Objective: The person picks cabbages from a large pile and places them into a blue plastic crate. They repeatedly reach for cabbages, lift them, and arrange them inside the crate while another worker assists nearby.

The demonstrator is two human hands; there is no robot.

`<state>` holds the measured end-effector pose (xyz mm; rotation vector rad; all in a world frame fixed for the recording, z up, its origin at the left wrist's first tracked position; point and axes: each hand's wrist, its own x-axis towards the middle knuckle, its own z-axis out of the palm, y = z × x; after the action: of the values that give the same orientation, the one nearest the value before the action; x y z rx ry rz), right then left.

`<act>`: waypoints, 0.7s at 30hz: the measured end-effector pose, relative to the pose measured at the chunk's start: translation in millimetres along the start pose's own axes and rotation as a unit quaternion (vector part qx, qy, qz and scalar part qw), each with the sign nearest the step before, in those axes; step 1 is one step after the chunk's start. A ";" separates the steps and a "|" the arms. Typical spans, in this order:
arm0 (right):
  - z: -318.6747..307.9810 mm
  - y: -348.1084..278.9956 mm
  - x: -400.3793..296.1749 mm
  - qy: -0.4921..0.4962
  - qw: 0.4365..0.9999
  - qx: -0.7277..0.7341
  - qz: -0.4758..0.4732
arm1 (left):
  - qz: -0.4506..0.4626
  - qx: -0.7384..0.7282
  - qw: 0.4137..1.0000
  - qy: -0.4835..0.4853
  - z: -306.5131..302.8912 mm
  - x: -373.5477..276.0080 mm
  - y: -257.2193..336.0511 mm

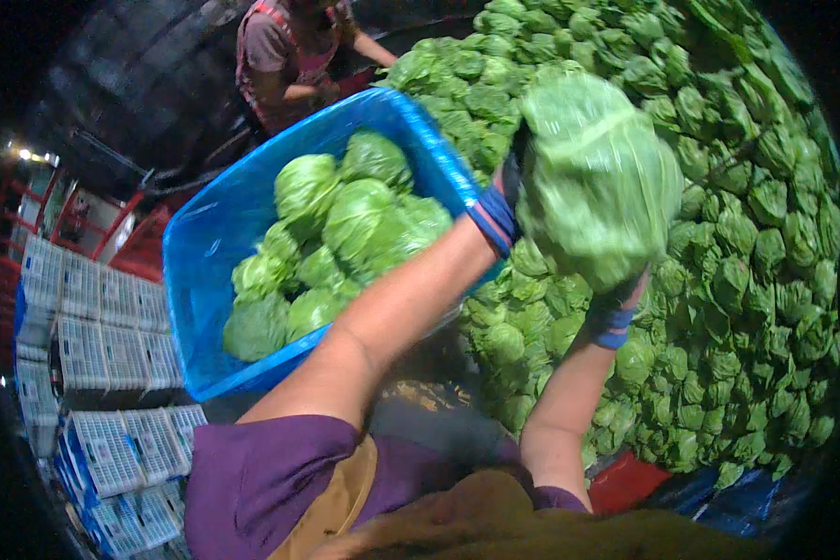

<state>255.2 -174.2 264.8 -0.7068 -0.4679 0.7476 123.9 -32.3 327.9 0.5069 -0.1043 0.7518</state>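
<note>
A large green cabbage head (595, 182), slightly blurred, is held up between my two gloved hands over the cabbage pile (728, 280). My left hand (516, 164) presses its left side; most of the fingers are hidden behind the leaves. My right hand (621, 290) supports it from below, also partly hidden. Both dark gloves have blue and pink cuffs. Left of the cabbage is a blue plastic-lined crate (206, 252), tilted in view, with several cabbages (364, 217) inside. My left forearm passes over the crate's near right edge.
A person (287, 63) in an apron stands beyond the crate, one arm reaching towards the pile. Stacked white plastic crates (112, 350) stand at the left, near red metal rails (119, 227). A red object (626, 483) and blue sheeting (735, 497) lie at the pile's near edge.
</note>
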 end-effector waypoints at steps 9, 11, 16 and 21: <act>85.7 113.9 -14.8 -0.215 0.770 -0.562 -0.212 | -0.085 0.029 0.977 0.195 -6.4 -259.8 251.3; 90.9 130.8 -31.7 -0.230 0.718 -0.632 -0.178 | -0.083 0.174 0.948 0.253 -20.9 -311.6 281.0; 102.8 140.8 -38.5 -0.177 0.791 -0.556 -0.185 | -0.217 0.231 0.796 0.515 -130.1 -351.9 250.7; 87.4 138.5 -32.0 -0.150 0.718 -0.642 -0.223 | -0.209 0.238 0.831 0.458 -162.8 -304.6 171.4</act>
<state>118.6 -89.7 219.6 -1.6915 -1.4624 -0.0644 -229.1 -40.0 172.9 0.5643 1.0922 0.5139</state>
